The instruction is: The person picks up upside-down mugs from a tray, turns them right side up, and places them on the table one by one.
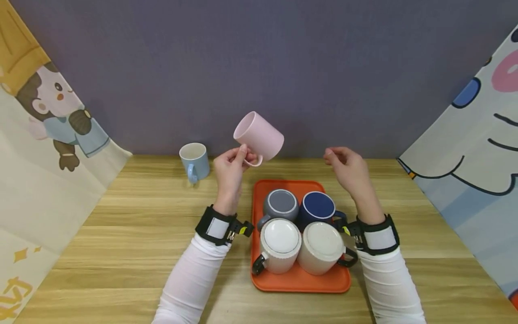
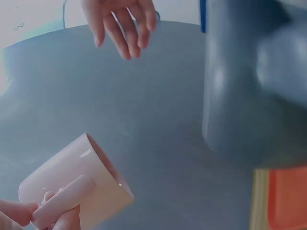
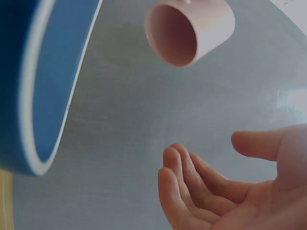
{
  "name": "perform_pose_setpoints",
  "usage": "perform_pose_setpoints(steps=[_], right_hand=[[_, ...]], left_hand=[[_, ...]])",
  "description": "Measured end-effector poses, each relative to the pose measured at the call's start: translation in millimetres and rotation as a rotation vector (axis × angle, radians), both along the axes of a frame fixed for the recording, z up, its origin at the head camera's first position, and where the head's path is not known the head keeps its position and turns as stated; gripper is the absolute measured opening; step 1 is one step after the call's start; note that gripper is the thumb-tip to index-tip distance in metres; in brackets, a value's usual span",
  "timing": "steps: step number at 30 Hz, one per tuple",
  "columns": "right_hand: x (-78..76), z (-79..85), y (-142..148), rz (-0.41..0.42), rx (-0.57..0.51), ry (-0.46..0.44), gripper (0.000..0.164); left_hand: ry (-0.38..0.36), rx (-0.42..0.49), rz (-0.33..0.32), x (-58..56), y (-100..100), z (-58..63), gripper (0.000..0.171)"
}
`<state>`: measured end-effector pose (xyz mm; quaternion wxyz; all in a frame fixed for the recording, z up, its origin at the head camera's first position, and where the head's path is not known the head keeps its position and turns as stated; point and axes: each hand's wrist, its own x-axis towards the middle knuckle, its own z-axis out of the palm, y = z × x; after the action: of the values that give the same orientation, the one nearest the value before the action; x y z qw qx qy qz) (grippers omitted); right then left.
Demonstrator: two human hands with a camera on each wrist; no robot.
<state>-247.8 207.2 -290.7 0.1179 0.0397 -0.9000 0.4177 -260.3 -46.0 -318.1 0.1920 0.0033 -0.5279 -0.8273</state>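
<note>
My left hand (image 1: 229,175) pinches the handle of a pink mug (image 1: 265,137) and holds it tilted above the far end of the orange tray (image 1: 301,284). In the left wrist view, the thumb and fingers grip the handle at the lower left of the frame, with the pink mug (image 2: 100,191) beyond them. To the right of that mug, my right hand (image 1: 351,173) is raised in the air past the tray's far right corner. The right wrist view has this hand (image 3: 230,196) with fingers loosely bent and thumb apart, nothing between them.
Upside down on the tray stand a grey mug (image 1: 282,201), a navy mug (image 1: 319,205) and two white mugs (image 1: 280,238) with black handles. A light blue mug (image 1: 195,157) stands upright at the back left of the wooden table (image 1: 133,234). A grey wall (image 1: 344,67) rises behind.
</note>
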Motion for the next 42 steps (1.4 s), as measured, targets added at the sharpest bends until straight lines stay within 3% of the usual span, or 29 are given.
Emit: perform_pose_setpoints(steps=[10,25,42], right_hand=[[-0.6,8.3,-13,0.093,-0.063,-0.066,0.060],[-1.6,12.9,-44,0.237,-0.155,-0.161,0.048],[-2.8,9.5,-70,0.273,-0.138,-0.189,0.053]], left_hand=[[0.032,0.103,-0.023,7.5,9,11.7,0.023],[-0.038,0.228,-0.064,10.7,21,19.2,0.020],[-0.090,0.350,-0.131,14.4,39,24.9,0.016]])
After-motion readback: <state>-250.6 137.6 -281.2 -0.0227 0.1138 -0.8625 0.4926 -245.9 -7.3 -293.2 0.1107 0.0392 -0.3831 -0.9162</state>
